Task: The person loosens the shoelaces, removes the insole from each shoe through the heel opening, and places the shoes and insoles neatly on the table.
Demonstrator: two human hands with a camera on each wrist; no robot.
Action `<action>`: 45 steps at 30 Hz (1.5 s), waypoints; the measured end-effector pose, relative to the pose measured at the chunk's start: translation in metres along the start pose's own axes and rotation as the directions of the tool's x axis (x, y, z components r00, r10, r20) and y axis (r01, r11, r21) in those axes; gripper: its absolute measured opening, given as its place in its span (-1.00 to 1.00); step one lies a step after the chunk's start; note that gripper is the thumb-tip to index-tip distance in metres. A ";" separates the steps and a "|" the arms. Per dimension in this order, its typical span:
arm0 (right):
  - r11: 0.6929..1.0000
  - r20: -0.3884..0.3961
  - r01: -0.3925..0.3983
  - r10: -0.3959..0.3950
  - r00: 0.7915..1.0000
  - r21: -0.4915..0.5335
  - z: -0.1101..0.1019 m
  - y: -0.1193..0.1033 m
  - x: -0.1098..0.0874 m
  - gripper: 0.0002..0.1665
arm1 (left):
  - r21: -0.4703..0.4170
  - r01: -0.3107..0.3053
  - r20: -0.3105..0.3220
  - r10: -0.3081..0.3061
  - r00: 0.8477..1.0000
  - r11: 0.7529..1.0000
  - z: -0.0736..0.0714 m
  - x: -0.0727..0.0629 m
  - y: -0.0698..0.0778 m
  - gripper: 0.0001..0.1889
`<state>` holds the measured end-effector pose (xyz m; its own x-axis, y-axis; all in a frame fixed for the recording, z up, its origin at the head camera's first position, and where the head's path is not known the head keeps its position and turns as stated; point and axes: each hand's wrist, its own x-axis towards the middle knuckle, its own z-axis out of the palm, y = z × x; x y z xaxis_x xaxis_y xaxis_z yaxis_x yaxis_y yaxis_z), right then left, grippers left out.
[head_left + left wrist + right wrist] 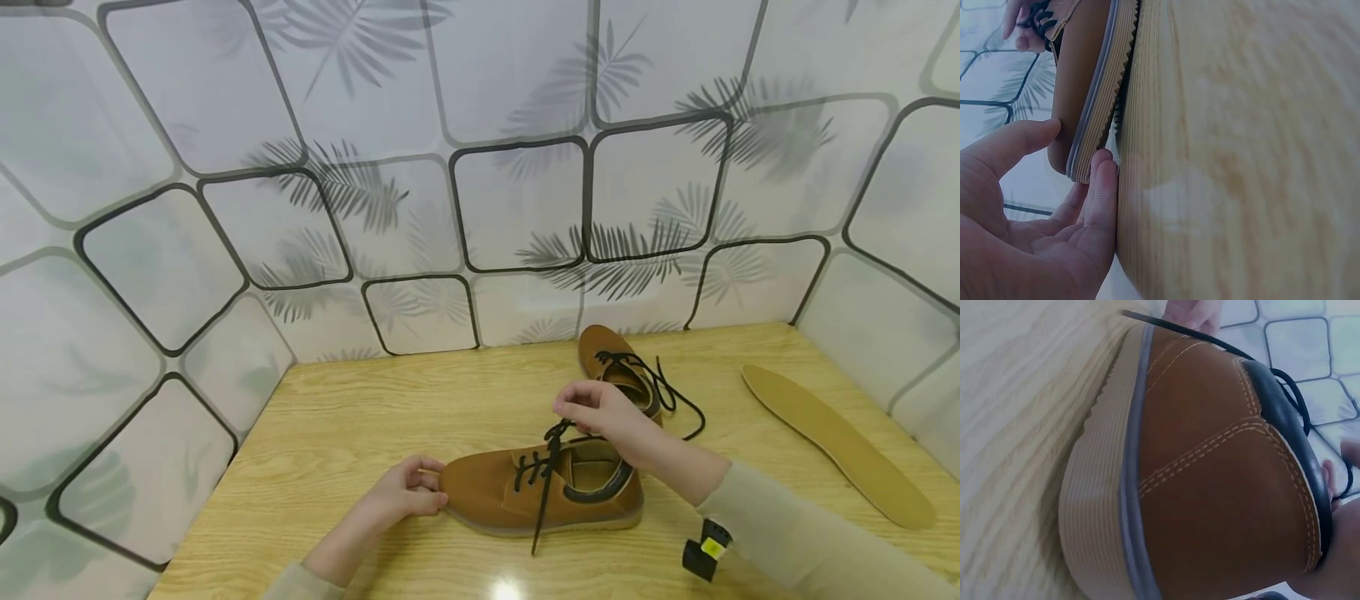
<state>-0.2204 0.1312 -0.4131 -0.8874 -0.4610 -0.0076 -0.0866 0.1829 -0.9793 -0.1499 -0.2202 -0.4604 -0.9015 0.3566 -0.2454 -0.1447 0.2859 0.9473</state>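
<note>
A brown leather shoe [487, 487] with black laces lies sole down on the wooden table, toe to the left. My left hand [408, 496] holds its toe. In the left wrist view the thumb [1047, 132] presses the upper and the fingers [1102, 187] touch the sole edge. Over the shoe's opening, my right hand [603, 412] pinches a black shoelace [557, 432] between thumb and fingers. One lace end hangs down over the shoe's near side. The right wrist view shows the heel [1222, 506] close up; the right fingertips are mostly hidden there.
Behind the right hand stands a second brown shoe [600, 342] with loose black laces. A tan insole [832, 442] lies at the right of the table [360, 417]. Patterned wall panels [525, 208] close off the back and sides. A black strap device [705, 550] sits by the right sleeve.
</note>
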 end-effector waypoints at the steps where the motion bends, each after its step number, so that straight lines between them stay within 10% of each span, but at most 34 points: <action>1: 0.999 0.020 0.017 -0.016 1.000 -0.040 0.001 0.000 0.000 -0.85 | 0.001 -0.001 0.002 0.001 1.000 1.000 0.000 0.000 0.000 -0.40; 14: 0.960 0.171 0.120 -0.078 0.982 -0.253 0.003 -0.003 -0.003 -0.78 | 0.003 -0.003 0.004 0.003 1.000 1.000 -0.001 0.001 -0.001 -0.42; 32: 1.000 -0.138 0.026 -0.027 0.990 -0.008 0.004 -0.002 0.001 -0.85 | -0.008 0.004 -0.011 -0.004 1.000 1.000 -0.001 0.002 0.002 -0.42; 38: 0.999 -0.100 0.004 0.001 0.995 0.048 0.000 -0.003 0.000 -0.87 | -0.018 0.010 -0.006 -0.010 1.000 1.000 -0.001 0.002 0.001 -0.42; 45: 0.991 0.040 0.049 -0.044 0.998 -0.121 0.003 -0.001 0.000 -0.80 | -0.012 0.007 -0.007 -0.008 1.000 1.000 -0.002 0.002 0.000 -0.42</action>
<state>-0.2192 0.1281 -0.4128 -0.8640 -0.5027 0.0275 -0.1837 0.2641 -0.9468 -0.1526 -0.2209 -0.4605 -0.9031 0.3484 -0.2511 -0.1562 0.2781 0.9478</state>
